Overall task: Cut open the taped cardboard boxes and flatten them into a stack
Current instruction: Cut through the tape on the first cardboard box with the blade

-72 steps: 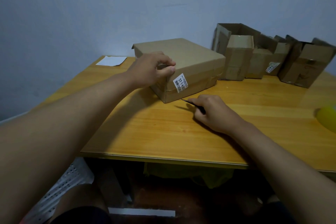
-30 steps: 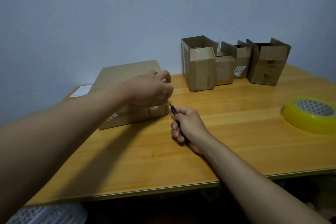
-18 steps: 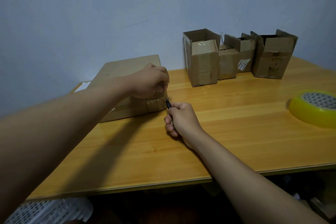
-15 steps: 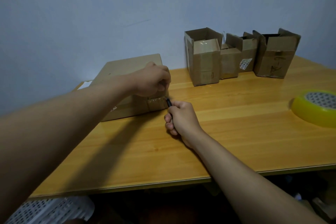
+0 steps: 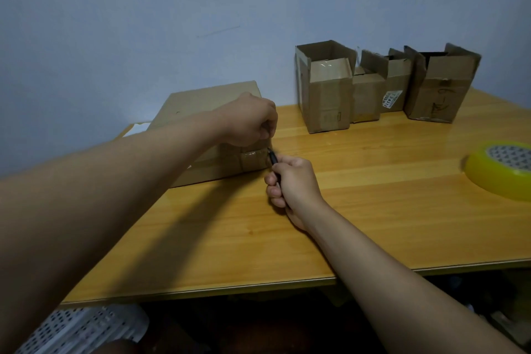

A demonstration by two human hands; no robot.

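At the table's far left, our left hand grips the flat box; our right hand — fist tight around a knife — points its tip at the box's taped right corner, just beside it.

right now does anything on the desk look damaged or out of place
Nothing alarming. The right-most open box by the wall has a crumpled, scuffed front and bent flaps, rougher than its neighbours. The flat taped box sits skewed to the table edge, held by the left hand for cutting.
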